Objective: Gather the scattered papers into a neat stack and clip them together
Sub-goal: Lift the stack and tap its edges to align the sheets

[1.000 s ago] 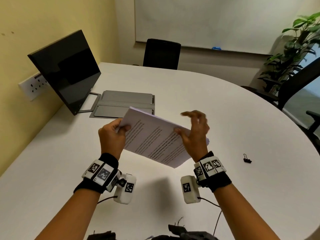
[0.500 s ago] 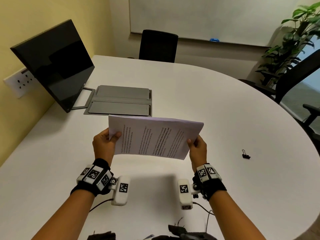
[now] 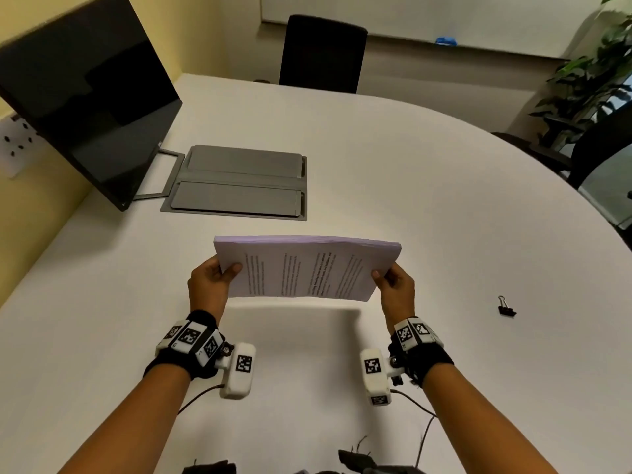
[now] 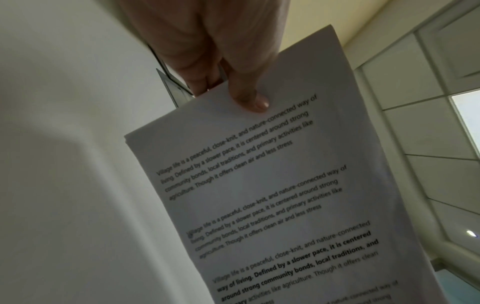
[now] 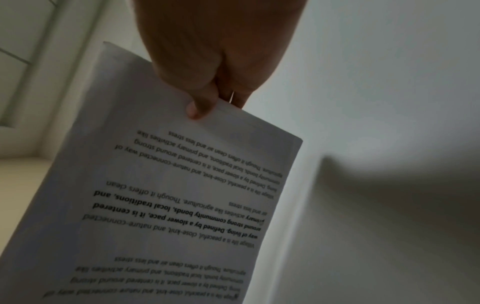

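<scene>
A stack of printed white papers (image 3: 304, 268) stands on its long edge above the white table (image 3: 427, 186), tilted toward me. My left hand (image 3: 213, 282) pinches its left short edge, thumb on the printed face, and my right hand (image 3: 393, 285) pinches the right short edge the same way. The left wrist view shows the papers (image 4: 272, 185) under my left thumb (image 4: 255, 100). In the right wrist view the papers (image 5: 182, 195) sit under my right thumb (image 5: 200, 107). A small black binder clip (image 3: 506, 307) lies on the table to the right of my right hand.
A dark monitor (image 3: 85, 97) stands at the left with a grey cable hatch (image 3: 239, 183) beside it. A black chair (image 3: 323, 53) sits at the far side of the table. A potted plant (image 3: 595, 73) and another chair (image 3: 602, 148) stand at the right.
My right hand has gone from hovering over the tilted sheets to pinching their right edge. The stack has swung level and squared up between both hands, edges now aligned.
</scene>
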`<state>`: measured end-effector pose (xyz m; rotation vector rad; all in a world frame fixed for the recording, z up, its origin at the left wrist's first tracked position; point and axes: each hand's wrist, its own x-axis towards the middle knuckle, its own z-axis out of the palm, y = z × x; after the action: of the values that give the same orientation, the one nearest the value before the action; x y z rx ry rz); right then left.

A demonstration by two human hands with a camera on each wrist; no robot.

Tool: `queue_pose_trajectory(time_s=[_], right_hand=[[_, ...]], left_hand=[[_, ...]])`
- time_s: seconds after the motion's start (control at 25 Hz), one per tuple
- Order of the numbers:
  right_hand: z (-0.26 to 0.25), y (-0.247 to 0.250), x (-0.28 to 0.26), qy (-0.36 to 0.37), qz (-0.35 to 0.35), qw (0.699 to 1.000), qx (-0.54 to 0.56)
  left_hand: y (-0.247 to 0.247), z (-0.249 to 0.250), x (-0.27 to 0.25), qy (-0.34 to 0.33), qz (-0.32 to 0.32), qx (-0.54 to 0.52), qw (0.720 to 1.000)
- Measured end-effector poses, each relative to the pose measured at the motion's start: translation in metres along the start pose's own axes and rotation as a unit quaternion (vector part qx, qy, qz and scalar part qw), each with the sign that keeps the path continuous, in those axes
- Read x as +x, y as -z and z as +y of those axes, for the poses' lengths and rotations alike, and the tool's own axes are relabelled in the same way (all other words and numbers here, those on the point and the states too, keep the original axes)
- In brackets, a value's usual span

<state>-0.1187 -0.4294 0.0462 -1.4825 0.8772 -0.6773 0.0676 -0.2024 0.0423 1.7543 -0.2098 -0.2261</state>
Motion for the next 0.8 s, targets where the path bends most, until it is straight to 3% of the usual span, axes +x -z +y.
queue_pose_trajectory(time_s=[0.24,0.8], right_hand=[[0.025,0.000,0.010,-0.047,-0.036,0.997,-0.042],[0.033,-0.007,0.016,-0.043,0.007,0.998,-0.043]], left_hand=[[-0.009,-0.027,0.005,0.048,-0.020,-0.019,0.998],[-0.014,-0.029,0.003,0.038,-0.003,-0.020,0.999]])
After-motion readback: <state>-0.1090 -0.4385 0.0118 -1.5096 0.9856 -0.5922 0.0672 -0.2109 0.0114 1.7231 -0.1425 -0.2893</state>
